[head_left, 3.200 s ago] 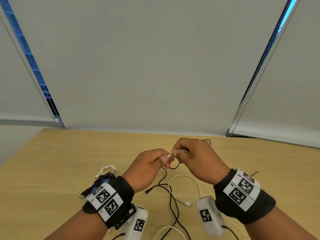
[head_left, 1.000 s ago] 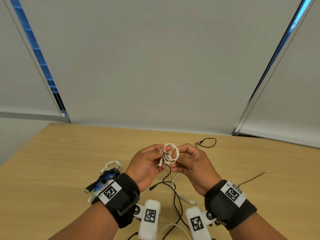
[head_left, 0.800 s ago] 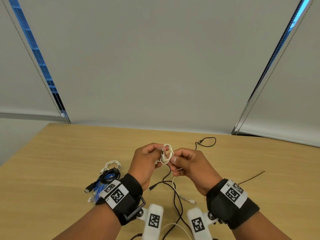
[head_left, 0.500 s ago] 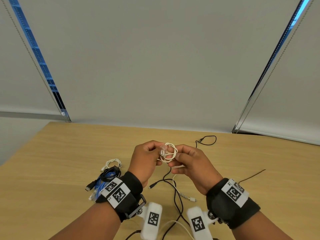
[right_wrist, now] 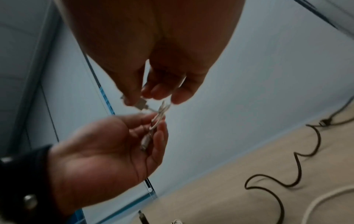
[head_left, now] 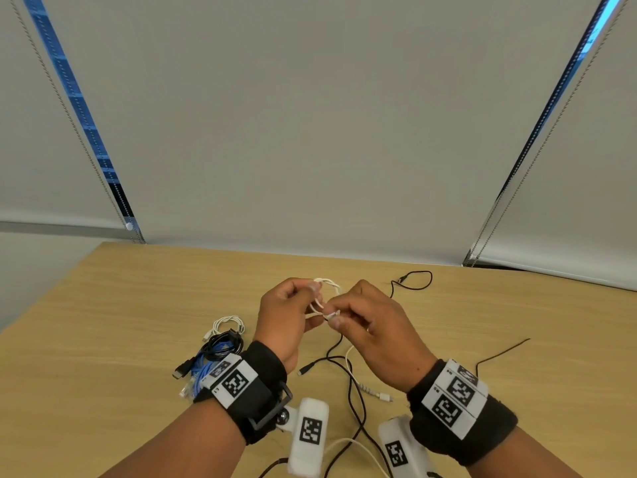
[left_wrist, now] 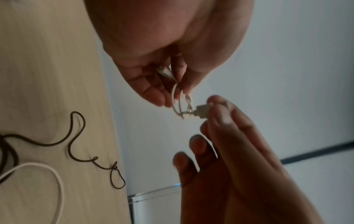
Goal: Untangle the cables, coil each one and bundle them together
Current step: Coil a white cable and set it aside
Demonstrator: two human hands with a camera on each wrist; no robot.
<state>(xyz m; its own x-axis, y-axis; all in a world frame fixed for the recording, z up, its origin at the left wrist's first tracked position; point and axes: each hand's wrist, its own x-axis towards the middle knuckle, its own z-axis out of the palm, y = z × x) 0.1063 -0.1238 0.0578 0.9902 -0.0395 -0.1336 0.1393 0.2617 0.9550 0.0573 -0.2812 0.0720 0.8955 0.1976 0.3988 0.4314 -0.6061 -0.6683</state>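
Note:
A small white cable coil (head_left: 325, 296) is held above the wooden table (head_left: 138, 305) between both hands. My left hand (head_left: 310, 294) pinches the coil's loops (left_wrist: 180, 104) between thumb and fingers. My right hand (head_left: 336, 317) pinches the coil's white plug end (left_wrist: 201, 112), right beside the loops; the right wrist view shows the same plug (right_wrist: 141, 104). Under the hands, a loose black cable (head_left: 350, 381) and a second white cable (head_left: 365, 384) cross each other on the table. Coiled cables lie to the left: a white coil (head_left: 229, 326), a black coil (head_left: 220, 343) and a blue cable (head_left: 203, 370).
The black cable's far end loops (head_left: 413, 281) near the table's back edge. A thin dark wire (head_left: 499, 353) lies on the right. Grey roller blinds (head_left: 310, 132) hang behind the table. White wrist cameras (head_left: 310, 432) hang under both wrists.
The white cable went from a straight pinch to small loops. In the last half second my right hand dropped slightly and now pinches the plug at the coil's lower side.

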